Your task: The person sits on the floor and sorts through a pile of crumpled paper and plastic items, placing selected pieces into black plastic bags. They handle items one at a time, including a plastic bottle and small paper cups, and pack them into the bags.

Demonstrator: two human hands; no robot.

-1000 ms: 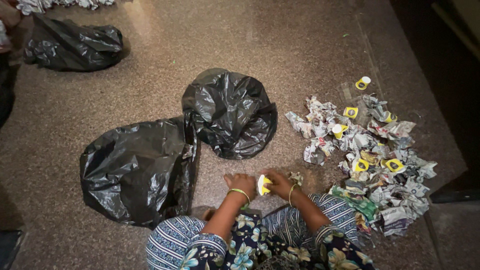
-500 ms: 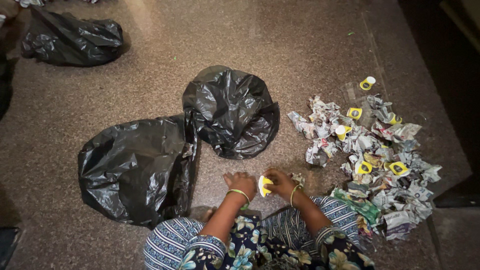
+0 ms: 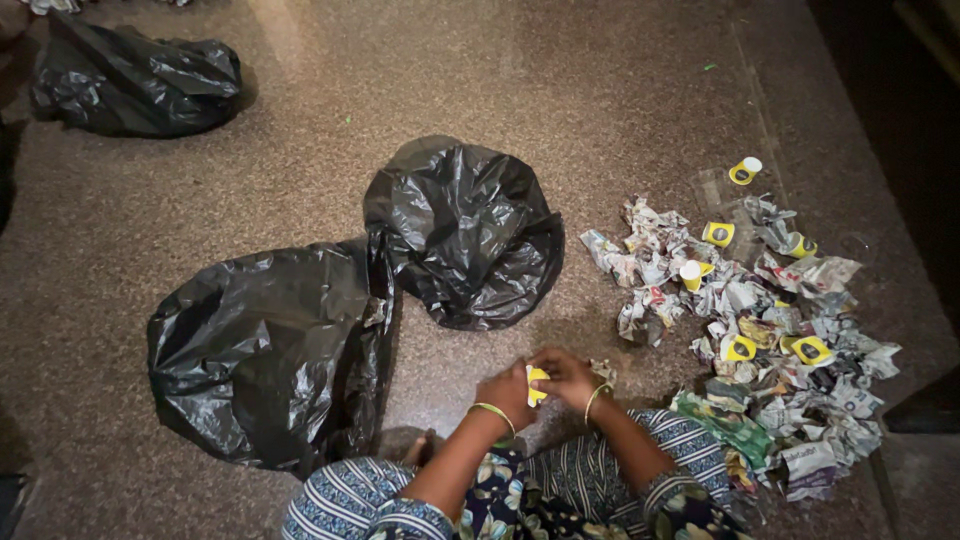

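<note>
My left hand (image 3: 506, 388) and my right hand (image 3: 566, 376) meet low in the head view, just above my lap. Between them they hold a small yellow and white cup-like piece (image 3: 537, 384). Both wrists carry a thin green bangle. A bit of crumpled newspaper (image 3: 604, 370) lies right beside my right hand. To the right spreads a heap of crumpled newspaper (image 3: 760, 330) with several more yellow pieces (image 3: 741, 348) mixed in.
Two black plastic bags lie on the speckled floor, one (image 3: 270, 350) at my left, one (image 3: 465, 230) ahead. A third black bag (image 3: 135, 80) sits far left at the back. A single yellow piece (image 3: 744, 171) lies beyond the heap. A dark step edges the right side.
My left hand has moved right and closed in on the yellow piece, which my right hand held alone before. The view has shifted slightly.
</note>
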